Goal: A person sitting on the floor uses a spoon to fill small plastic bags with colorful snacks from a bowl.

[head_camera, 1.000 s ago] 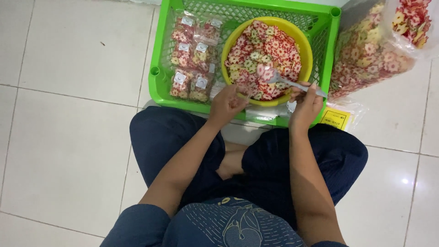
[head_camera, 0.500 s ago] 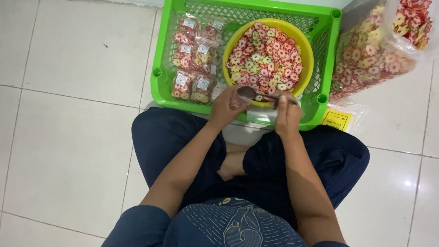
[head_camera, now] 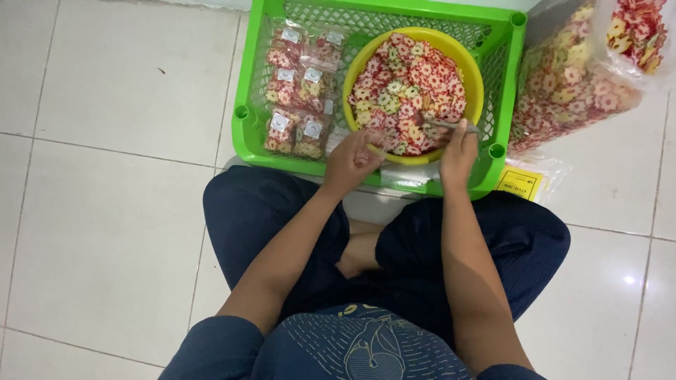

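On a white tiled floor (head_camera: 105, 232), the right hand (head_camera: 458, 151) gripped a spoon (head_camera: 443, 124) in the yellow bowl (head_camera: 473, 84); the left hand (head_camera: 350, 160) seemingly pinched a clear bag (head_camera: 380, 151).

Six small sealed snack packets (head_camera: 299, 84) lie in the green crate's left half — a large clear bag of crackers (head_camera: 574, 74) stands right, a yellow-labelled packet (head_camera: 519, 183) beside it on white floor tiles (head_camera: 105, 176).

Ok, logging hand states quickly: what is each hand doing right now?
Left hand: closed on a small clear bag, by the bowl.
Right hand: closed on a spoon dipped in the snacks.
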